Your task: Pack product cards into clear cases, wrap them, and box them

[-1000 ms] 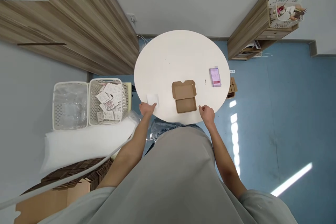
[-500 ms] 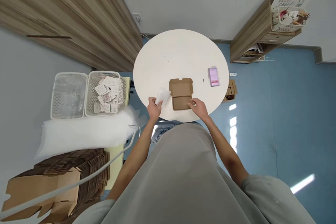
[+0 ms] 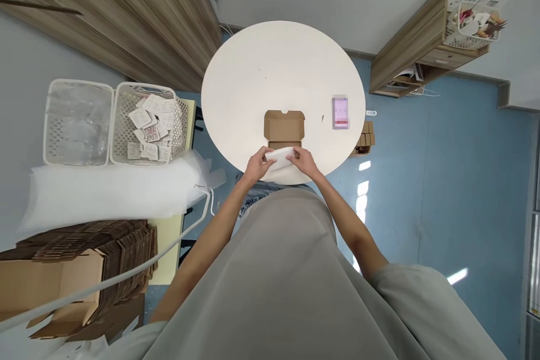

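Note:
My left hand point(image 3: 258, 165) and my right hand point(image 3: 304, 161) grip opposite ends of a white foam-wrapped packet point(image 3: 280, 158). What the wrapping encloses is hidden. They hold it level in front of an open brown cardboard box point(image 3: 284, 125), whose lid stands up on the far side. The packet and my fingers cover the near part of the box's tray. To the right on the white round table point(image 3: 253, 79) lies a pink-purple box point(image 3: 340, 112), blurred over, apart from both hands.
Left of the table, a white basket point(image 3: 179, 124) holds printed packets, beside a basket point(image 3: 80, 160) with clear plastic bags. White foam sheets point(image 3: 109, 191) and stacked flattened cardboard boxes point(image 3: 126, 259) lie nearer me. Small brown boxes point(image 3: 366, 138) stand beyond the table's right edge.
The white packet has moved right, from beside the cardboard box to its near edge. My right hand has left the box and taken hold of the packet's right end. The view has shifted.

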A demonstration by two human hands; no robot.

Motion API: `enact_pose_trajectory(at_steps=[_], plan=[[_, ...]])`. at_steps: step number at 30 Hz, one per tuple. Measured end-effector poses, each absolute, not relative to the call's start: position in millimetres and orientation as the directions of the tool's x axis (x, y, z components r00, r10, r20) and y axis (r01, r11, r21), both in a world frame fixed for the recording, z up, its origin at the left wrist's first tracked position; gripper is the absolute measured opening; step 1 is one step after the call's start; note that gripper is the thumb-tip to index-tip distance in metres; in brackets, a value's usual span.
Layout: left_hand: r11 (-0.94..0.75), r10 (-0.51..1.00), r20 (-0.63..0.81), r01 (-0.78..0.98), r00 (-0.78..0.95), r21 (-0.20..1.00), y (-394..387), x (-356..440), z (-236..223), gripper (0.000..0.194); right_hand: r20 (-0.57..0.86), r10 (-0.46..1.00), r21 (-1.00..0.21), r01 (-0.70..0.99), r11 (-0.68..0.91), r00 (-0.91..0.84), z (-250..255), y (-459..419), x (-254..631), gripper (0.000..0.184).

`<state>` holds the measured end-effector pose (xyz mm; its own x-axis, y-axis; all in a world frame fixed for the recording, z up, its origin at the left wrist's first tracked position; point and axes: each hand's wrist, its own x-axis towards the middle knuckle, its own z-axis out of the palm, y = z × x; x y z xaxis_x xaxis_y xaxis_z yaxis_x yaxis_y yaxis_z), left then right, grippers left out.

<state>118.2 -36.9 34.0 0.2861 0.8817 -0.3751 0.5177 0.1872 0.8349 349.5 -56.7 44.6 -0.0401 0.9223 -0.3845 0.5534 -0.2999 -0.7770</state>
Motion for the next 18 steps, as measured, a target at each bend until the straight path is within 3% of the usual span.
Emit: enact_pose_trajectory(at_steps=[4, 7, 12, 18], plan=[[0.354, 0.868, -0.487, 0.575, 0.090, 0.738, -15, 146, 20, 0.049, -0.466, 0.879, -0.664, 0.618, -0.421, 0.098, 38, -50, 353, 0.017], [0.400, 0.861, -0.508, 0.632, -0.012, 0.664, -3, 162, 10, 0.043, -0.502, 0.848, -0.506, 0.737, -0.448, 0.171, 32, -38, 349, 0.024], [0.255, 0.848, -0.529, 0.844, 0.040, 0.472, 2, 174, 4, 0.010, -0.529, 0.836, -0.292, 0.894, -0.341, 0.146, 24, -22, 337, 0.024], [0.130, 0.837, -0.543, 0.937, 0.072, 0.325, -4, 184, 4, 0.016, -0.565, 0.817, -0.166, 0.955, -0.246, 0.112, 16, -18, 326, 0.023]])
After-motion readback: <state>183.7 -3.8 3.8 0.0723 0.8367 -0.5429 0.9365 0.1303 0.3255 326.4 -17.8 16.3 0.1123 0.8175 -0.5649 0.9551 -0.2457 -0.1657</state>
